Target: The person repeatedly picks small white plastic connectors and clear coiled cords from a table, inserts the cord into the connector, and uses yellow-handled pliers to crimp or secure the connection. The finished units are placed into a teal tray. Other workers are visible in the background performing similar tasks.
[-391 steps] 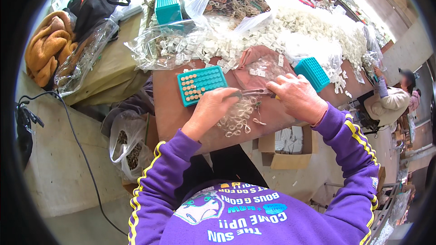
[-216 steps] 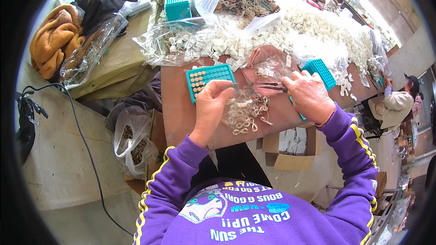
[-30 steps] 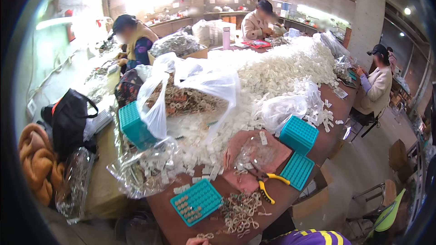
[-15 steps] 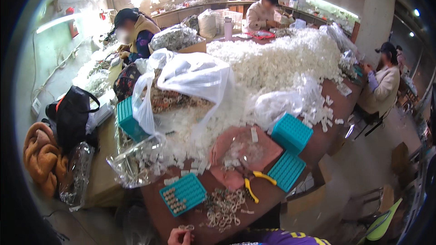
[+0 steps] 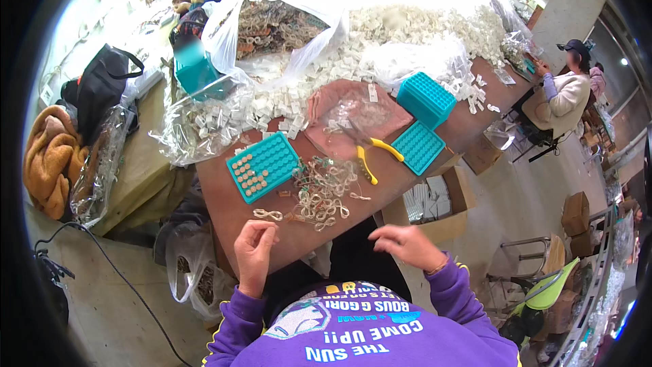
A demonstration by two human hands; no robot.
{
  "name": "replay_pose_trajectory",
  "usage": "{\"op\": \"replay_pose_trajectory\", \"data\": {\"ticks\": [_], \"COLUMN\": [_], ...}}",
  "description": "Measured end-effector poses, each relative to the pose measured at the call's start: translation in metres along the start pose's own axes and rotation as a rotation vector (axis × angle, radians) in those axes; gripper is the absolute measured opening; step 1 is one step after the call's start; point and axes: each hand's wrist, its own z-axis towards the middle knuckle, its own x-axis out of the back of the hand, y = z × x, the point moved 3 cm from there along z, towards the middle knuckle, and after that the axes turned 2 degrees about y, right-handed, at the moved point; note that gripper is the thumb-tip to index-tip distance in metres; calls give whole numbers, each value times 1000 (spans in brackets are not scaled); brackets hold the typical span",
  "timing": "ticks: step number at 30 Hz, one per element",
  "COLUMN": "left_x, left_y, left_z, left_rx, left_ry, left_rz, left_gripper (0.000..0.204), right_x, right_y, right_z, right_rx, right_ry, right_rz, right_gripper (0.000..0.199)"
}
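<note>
My left hand is at the table's near edge, thumb and fingers pinched together; what they hold, if anything, is hidden. Just beyond its fingertips lies a twisted loop of pale cord. My right hand hangs off the near edge to the right, fingers stretched out and nothing seen in them. Between and beyond the hands is a tangled pile of cord loops. Left of the pile stands a teal tray with round beige pieces in its left part. Yellow-handled pliers lie to the right.
Behind the pliers is a pink cloth with clear plastic on it. A teal tray and a stacked teal block sit right. A large heap of small white tags and a plastic bag fill the far side. Co-workers sit around.
The view has tipped downward, bringing my torso and both arms in. My right hand has come into view; my left hand stays pinched by the near edge.
</note>
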Motion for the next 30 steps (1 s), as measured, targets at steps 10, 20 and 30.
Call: {"op": "replay_pose_trajectory", "data": {"ticks": [10,20,30], "left_x": [-2,3,11], "left_y": [-1,-8,1], "left_z": [2,1,-6], "left_rx": [-44,-60,4], "left_ry": [-12,2,59], "left_rz": [72,58,-107], "left_gripper": [3,4,4], "right_x": [58,58,83], "right_y": [-26,15,-11], "right_z": [134,164,147], "right_rx": [253,200,327], "right_ry": [802,455,557], "right_rz": [-856,-1114,-809], "right_gripper": [11,11,22]}}
